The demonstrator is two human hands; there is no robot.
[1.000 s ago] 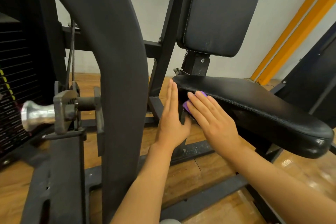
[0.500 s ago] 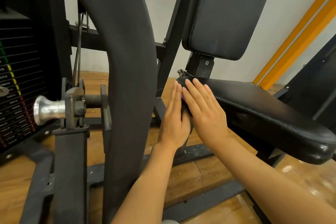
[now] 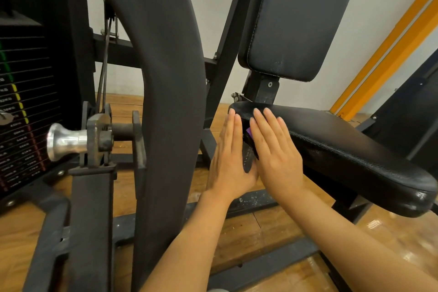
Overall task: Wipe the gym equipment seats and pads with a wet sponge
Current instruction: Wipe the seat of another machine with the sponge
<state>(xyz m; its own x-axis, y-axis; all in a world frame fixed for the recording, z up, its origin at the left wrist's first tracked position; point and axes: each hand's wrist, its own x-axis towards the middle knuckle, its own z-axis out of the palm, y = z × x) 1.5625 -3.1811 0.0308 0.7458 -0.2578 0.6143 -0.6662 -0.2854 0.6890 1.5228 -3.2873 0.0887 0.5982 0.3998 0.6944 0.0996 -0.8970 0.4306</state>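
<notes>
My right hand (image 3: 276,152) presses a purple sponge (image 3: 248,131) flat-fingered against the side of the black seat pad (image 3: 343,149); only a sliver shows under my fingertips. My left hand (image 3: 228,156) lies straight-fingered alongside. The sponge likely handles soft, light and wet-slippery, best held under a flat palm.

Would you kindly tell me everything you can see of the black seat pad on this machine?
The seat pad is black, leather-like and glossy, with a stitched seam along its side and a rounded, scuffed near end. It lies roughly level on a black frame below the upright back pad. The right hand presses flat on its far end over a purple sponge, barely visible. The left hand lies flat against that end.
</notes>
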